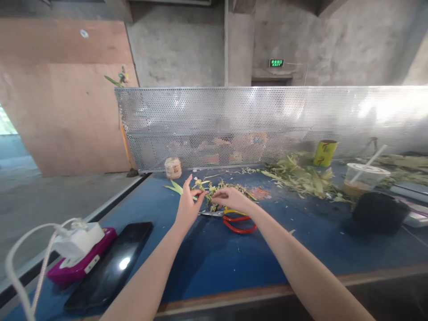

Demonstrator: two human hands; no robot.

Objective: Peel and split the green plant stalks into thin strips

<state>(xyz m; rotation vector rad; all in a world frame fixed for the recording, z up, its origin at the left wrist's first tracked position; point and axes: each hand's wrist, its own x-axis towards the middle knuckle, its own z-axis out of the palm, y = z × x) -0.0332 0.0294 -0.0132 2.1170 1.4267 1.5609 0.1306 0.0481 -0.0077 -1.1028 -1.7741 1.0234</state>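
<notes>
Over the blue tabletop my left hand (189, 203) pinches a thin sprig (200, 183) with small pale yellowish blooms between thumb and fingertips. Just to its right, my right hand (230, 198) is closed with the fingertips together beside the same greenery; what they hold is too small to make out. A heap of dry stems (230, 187) lies under and behind the hands. Scissors (239, 225) with red handles rest below the right hand, blades pointing left. Behind the left hand, a broad green leaf (174, 188) sticks out to the left.
A black phone (113, 263) and a magenta power strip (83, 263) with white plugs lie at left. Twine (173, 168) stands near the perforated metal screen (200, 120). At right are dry husks (301, 178), a yellow roll (325, 153), a lidded cup (363, 178) and a black object (379, 211).
</notes>
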